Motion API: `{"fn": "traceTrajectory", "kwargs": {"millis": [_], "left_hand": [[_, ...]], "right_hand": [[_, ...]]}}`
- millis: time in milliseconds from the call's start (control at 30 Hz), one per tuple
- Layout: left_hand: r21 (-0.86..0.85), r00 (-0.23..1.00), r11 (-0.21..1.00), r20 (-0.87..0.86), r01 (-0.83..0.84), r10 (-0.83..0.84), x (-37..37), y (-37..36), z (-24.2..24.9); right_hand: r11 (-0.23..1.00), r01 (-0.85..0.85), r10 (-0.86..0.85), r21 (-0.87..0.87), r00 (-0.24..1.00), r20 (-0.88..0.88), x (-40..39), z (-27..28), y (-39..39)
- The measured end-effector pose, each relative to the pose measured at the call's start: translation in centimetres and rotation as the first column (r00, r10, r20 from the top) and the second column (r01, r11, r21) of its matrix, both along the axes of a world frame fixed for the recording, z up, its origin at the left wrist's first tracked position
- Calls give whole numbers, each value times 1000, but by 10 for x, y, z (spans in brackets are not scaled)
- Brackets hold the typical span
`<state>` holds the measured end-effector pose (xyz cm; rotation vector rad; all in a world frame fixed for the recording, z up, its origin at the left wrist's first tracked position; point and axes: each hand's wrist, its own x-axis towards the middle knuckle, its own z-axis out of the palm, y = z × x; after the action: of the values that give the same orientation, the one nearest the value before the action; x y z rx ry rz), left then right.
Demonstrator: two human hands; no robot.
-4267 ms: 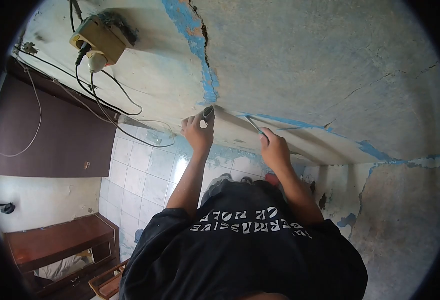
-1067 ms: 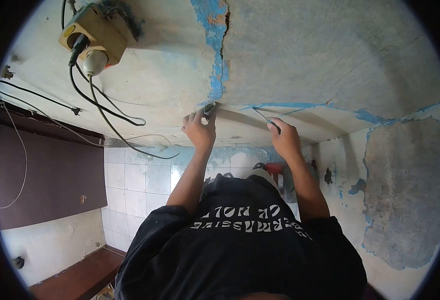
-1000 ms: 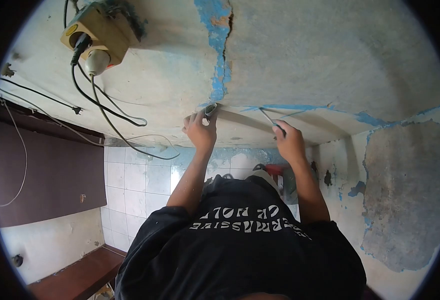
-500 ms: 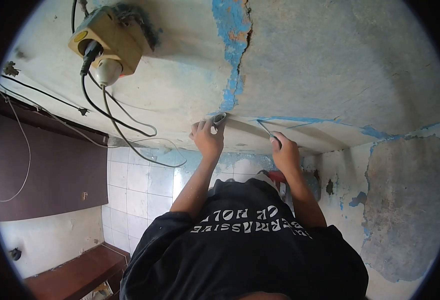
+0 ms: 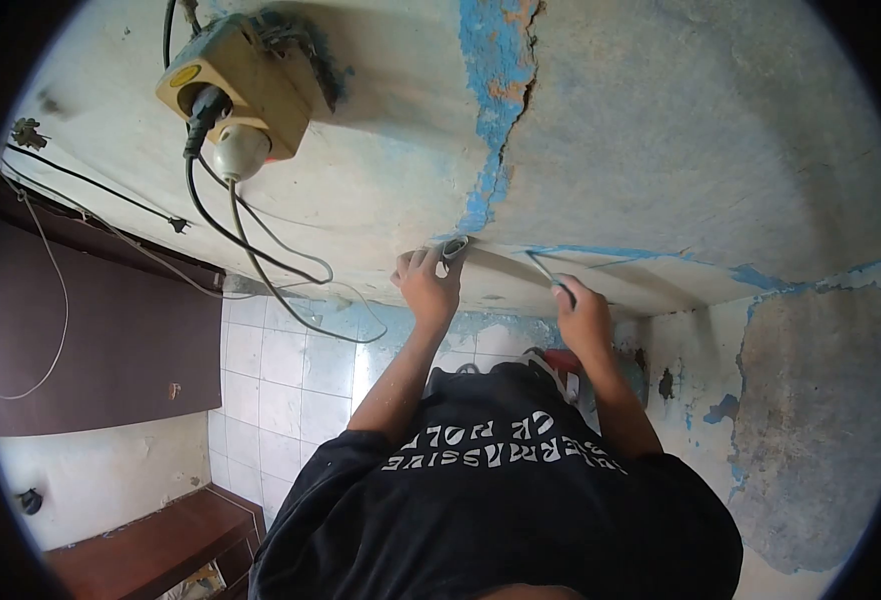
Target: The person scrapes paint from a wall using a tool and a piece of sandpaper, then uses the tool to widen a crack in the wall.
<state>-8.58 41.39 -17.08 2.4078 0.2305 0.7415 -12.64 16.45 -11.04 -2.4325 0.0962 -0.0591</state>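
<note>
At the wall (image 5: 641,150), my left hand (image 5: 431,285) is closed round a small rolled or cup-like grey object (image 5: 455,247), just below the lower end of a vertical strip of peeling blue paint (image 5: 491,110). To the right, my right hand (image 5: 583,312) grips the dark handle of a thin tool (image 5: 544,267). The tool's tip meets the wall at a horizontal blue strip (image 5: 601,252). What exactly the grey object is cannot be made out.
A yellowish socket box (image 5: 246,85) with plugs sits on the wall at upper left, its cables (image 5: 261,262) looping down beside my left hand. Below are floor tiles (image 5: 328,362), a brown panel (image 5: 111,330) and a dark red ledge (image 5: 151,540).
The whole view has shifted, so the wall and both hands appear slightly further right and lower. Both hands keep their hold, and the tool tip stays at the horizontal blue strip.
</note>
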Motion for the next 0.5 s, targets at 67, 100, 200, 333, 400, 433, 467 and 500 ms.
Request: {"fn": "traceTrajectory", "kwargs": {"millis": [67, 100, 200, 333, 400, 433, 467, 500], "left_hand": [[19, 1000, 1000, -4, 24, -24, 4, 0, -2], [-6, 1000, 1000, -4, 20, -20, 5, 0, -3], [-37, 1000, 999, -11, 17, -17, 1, -3, -1], [12, 999, 999, 15, 33, -33, 4, 2, 1], [6, 999, 999, -1, 45, -45, 1, 1, 0], [2, 999, 999, -16, 40, -40, 3, 1, 2], [4, 999, 999, -12, 41, -41, 5, 1, 2], [-1, 999, 999, -7, 42, -42, 4, 1, 3]], "right_hand": [[1000, 1, 0, -23, 1000, 24, 5, -18, 10], [999, -7, 9, -50, 999, 39, 5, -21, 14], [1000, -1, 1, 9, 999, 42, -8, -17, -1], [1000, -18, 18, 24, 999, 29, 2, -18, 6], [1000, -23, 23, -21, 1000, -3, 1, -26, 19], [997, -44, 42, -63, 998, -36, 5, -32, 24], [999, -52, 52, -17, 999, -10, 3, -40, 19], [998, -56, 56, -14, 998, -14, -4, -34, 13]]}}
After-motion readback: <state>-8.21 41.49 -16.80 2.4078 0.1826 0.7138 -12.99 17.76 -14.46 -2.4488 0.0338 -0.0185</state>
